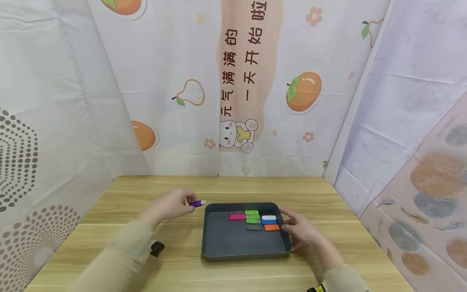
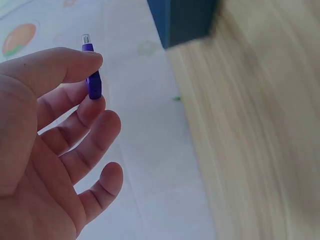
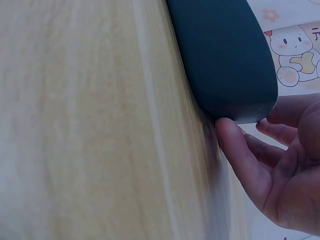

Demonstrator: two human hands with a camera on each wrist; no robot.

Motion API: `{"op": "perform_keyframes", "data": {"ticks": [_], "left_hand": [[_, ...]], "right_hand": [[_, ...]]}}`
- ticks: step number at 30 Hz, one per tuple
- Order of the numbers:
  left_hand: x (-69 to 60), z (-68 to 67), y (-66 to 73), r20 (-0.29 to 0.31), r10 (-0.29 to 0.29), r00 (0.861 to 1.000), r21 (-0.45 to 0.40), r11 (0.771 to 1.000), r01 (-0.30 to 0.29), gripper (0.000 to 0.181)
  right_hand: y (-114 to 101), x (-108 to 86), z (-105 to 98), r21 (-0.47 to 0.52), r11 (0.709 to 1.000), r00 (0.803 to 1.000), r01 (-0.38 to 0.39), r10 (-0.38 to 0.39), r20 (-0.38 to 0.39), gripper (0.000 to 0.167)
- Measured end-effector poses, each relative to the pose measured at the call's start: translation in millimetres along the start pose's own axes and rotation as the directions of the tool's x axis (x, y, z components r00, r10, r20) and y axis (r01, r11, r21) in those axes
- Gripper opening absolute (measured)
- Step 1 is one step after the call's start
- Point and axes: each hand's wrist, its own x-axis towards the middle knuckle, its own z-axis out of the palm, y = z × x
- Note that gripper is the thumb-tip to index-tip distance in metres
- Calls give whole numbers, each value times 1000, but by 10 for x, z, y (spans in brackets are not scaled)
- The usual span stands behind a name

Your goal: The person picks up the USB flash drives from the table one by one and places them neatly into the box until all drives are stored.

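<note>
My left hand (image 1: 175, 203) pinches a purple USB flash drive (image 1: 197, 203) between thumb and fingers, left of the tray's far corner. The drive's metal plug (image 2: 86, 39) points away from the palm in the left wrist view, and the other fingers are loosely bent. On the table sits a dark grey tray (image 1: 233, 245). At its right side my right hand (image 1: 302, 230) grips the wall, with fingertips over the rim and a finger low on the outside. Inside, toward the far right, lie several flash drives: pink (image 1: 237, 217), green (image 1: 251, 212), white (image 1: 268, 217), blue (image 1: 269, 222), orange (image 1: 271, 228) and grey (image 1: 254, 227).
The wooden table (image 1: 175, 267) runs back to a printed curtain (image 1: 175, 134), with more curtain at both sides. Black devices (image 1: 157, 248) are worn at the wrists.
</note>
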Motion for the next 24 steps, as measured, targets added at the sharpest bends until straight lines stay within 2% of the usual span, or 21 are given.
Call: {"op": "perform_keyframes", "data": {"ticks": [6, 12, 18, 24], "left_hand": [[228, 57, 186, -3, 35, 999, 12, 999, -35, 9], [422, 127, 354, 9, 29, 1000, 29, 999, -29, 9], [600, 244, 478, 27, 21, 999, 59, 998, -22, 8], [736, 351, 553, 77, 13, 997, 53, 998, -17, 6]], "right_hand": [[28, 9, -10, 19, 1000, 1000, 2, -3, 16, 61], [34, 9, -11, 23, 1000, 1000, 0, -1, 22, 61], [30, 11, -13, 26, 1000, 1000, 2, -3, 23, 61], [30, 10, -13, 27, 1000, 1000, 6, -7, 30, 61]]}}
